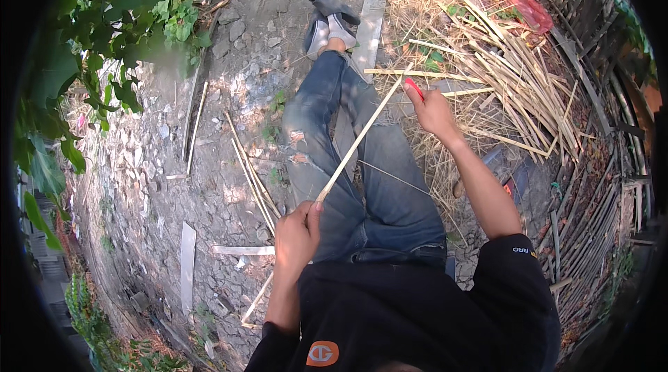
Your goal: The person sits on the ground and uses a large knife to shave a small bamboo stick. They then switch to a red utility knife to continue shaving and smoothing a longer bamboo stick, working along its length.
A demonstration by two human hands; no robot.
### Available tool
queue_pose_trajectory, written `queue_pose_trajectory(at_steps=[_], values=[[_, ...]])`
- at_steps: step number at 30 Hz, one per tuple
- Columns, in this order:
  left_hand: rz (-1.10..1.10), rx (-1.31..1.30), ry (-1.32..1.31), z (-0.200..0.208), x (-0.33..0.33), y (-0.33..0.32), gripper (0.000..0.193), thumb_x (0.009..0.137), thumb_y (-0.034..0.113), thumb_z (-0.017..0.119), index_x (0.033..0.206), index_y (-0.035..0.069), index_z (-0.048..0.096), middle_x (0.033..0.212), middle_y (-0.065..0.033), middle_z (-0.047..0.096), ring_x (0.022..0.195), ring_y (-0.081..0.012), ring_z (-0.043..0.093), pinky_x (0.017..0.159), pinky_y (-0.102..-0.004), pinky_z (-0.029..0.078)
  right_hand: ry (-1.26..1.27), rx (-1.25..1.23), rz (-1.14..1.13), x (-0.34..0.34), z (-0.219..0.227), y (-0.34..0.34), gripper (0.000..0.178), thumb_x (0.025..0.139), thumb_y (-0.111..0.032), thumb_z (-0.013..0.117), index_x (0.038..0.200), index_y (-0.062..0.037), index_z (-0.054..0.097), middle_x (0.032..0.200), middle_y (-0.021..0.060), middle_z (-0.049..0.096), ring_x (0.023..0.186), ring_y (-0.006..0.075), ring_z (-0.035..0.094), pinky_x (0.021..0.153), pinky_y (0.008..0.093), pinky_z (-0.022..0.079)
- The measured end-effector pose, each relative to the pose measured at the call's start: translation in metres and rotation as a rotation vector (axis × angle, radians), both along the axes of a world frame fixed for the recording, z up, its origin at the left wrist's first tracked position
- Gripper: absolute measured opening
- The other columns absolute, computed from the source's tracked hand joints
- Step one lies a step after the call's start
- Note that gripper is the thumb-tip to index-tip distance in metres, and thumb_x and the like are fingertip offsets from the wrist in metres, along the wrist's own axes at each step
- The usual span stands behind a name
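Observation:
My left hand (298, 235) is closed round the near end of a long, pale bamboo strip (360, 137), which slants up and to the right across my thighs. Near the strip's far end, my right hand (434, 114) is closed on a small red tool (415, 88). Only the red part of it shows clearly; whether it has a blade I cannot tell. My legs in torn blue jeans (316, 118) stretch out ahead on the ground, below the strip.
A large heap of pale strips (529, 86) lies on thin shavings (417, 6) at the right. A flat plank (376, 10) lies beside my feet. Several loose strips (250, 177) are on the cracked ground to my left. Leafy vines (118, 24) hang at the far left.

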State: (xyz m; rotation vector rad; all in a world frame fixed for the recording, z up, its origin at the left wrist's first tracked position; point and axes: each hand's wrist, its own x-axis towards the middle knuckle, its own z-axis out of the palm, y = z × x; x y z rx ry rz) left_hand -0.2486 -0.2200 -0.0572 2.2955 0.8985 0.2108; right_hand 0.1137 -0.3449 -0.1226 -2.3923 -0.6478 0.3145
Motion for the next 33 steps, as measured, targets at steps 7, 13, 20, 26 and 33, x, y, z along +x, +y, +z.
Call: queue_pose_trajectory(at_steps=[7,13,20,26,33], values=[[0.003,0.210,-0.030,0.015,0.016,0.008,0.023,0.102,0.025,0.063,0.095,0.006,0.071,0.063,-0.0205,0.062,0.060,-0.0425,0.065,0.054,-0.0480,0.048,0.053,0.101,0.063,-0.004,0.012,0.011,0.072,0.103,-0.059,0.048,0.084,0.0072,0.069,0.075,0.0329,0.064,0.080,0.0501,0.067,0.076,0.0548,0.050],[-0.002,0.251,-0.025,0.015,0.001,0.018,0.020,0.099,0.022,0.065,0.093,0.004,0.071,0.064,-0.0209,0.063,0.060,-0.0433,0.064,0.053,-0.0486,0.048,0.058,0.001,0.218,-0.042,0.013,0.019,0.075,0.104,-0.060,0.045,0.085,0.0077,0.071,0.081,0.0354,0.066,0.083,0.0498,0.068,0.079,0.0538,0.052],[0.069,0.057,-0.196,0.022,-0.034,0.029,0.022,0.104,0.016,0.062,0.091,0.001,0.073,0.049,-0.0081,0.049,0.043,-0.0117,0.050,0.046,-0.0326,0.037,0.016,0.233,-0.331,0.084,-0.023,-0.042,0.081,0.103,-0.064,0.043,0.080,0.0085,0.070,0.069,0.0245,0.066,0.076,0.0339,0.070,0.075,0.0433,0.051],[0.066,-0.048,-0.115,0.001,-0.003,0.030,0.030,0.108,0.022,0.055,0.094,0.001,0.072,0.051,-0.0052,0.045,0.046,-0.0119,0.043,0.048,-0.0332,0.036,0.134,0.228,0.093,-0.024,0.035,0.009,0.071,0.103,-0.060,0.050,0.081,0.0053,0.067,0.059,0.0181,0.056,0.059,0.0307,0.057,0.063,0.0440,0.045],[0.061,-0.266,-0.238,-0.003,0.029,0.021,0.032,0.110,0.018,0.049,0.132,0.002,0.065,0.060,-0.0039,0.047,0.054,-0.0112,0.044,0.053,-0.0311,0.038,0.015,0.125,0.579,-0.136,0.068,0.017,0.061,0.102,-0.052,0.058,0.072,0.0010,0.067,0.058,0.0241,0.058,0.059,0.0459,0.060,0.059,0.0523,0.047]])
